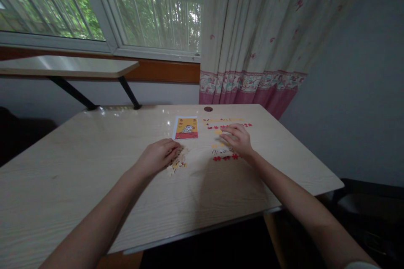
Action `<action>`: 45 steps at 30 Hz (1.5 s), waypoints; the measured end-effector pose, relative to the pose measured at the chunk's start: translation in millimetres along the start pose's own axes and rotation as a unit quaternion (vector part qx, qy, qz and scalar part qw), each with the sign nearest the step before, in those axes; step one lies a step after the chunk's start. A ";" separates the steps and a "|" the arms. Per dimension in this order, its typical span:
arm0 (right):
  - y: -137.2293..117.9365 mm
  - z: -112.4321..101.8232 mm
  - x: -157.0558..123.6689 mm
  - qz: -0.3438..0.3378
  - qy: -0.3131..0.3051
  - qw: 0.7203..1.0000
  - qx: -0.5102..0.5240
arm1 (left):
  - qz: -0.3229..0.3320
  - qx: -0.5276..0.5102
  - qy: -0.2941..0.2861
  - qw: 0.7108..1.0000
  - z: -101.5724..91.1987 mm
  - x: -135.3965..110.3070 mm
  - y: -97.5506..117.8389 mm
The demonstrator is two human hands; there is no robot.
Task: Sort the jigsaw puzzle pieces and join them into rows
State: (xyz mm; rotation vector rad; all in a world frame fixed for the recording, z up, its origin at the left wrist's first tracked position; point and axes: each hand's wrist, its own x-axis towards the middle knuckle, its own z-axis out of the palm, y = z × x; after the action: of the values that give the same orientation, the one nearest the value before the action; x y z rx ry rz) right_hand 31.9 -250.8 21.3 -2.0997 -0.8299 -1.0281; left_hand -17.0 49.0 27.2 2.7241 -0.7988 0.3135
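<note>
My left hand (159, 154) rests palm down on a small heap of loose puzzle pieces (178, 164), fingers curled over them. My right hand (237, 138) lies over a partly laid-out puzzle (225, 126) of yellow and red pieces, its fingertips pinched at a yellow piece (218, 132). Between the two hands, a little farther back, lies an orange and red picture card (186, 128) with a white animal on it.
The pale wooden table (78, 164) has a round cable hole (208, 109) at its back edge. A shelf on black brackets (67, 67) sticks out under the window. A flowered curtain (252, 33) hangs behind the table on the right.
</note>
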 end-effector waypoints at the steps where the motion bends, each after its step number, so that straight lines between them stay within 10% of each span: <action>1: 0.4 0.3 -0.2 0.000 -0.002 1.000 -0.007 | 0.000 -0.002 0.000 1.000 0.2 -0.1 -0.4; 16: -3.8 -3.0 3.6 0.011 -0.022 1.000 0.000 | 0.007 0.003 -0.010 1.000 4.0 0.3 -2.8; 21: 10.3 -4.5 14.7 0.084 -0.143 0.986 0.030 | 0.002 0.007 -0.023 1.000 3.8 1.7 -0.7; 32: 75.2 43.4 48.9 0.272 -0.281 0.920 -0.034 | 0.006 0.012 -0.025 1.000 5.6 1.0 0.2; 45: 93.2 67.9 46.3 0.270 -0.320 0.904 -0.082 | 0.011 0.016 -0.019 1.000 5.8 0.8 1.4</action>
State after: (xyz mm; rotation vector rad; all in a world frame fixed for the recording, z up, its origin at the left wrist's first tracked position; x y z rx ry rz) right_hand 154.3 -242.0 1.8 -2.6412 -0.3885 -0.1008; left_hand -16.3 45.6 22.3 2.7596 -0.8417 0.2833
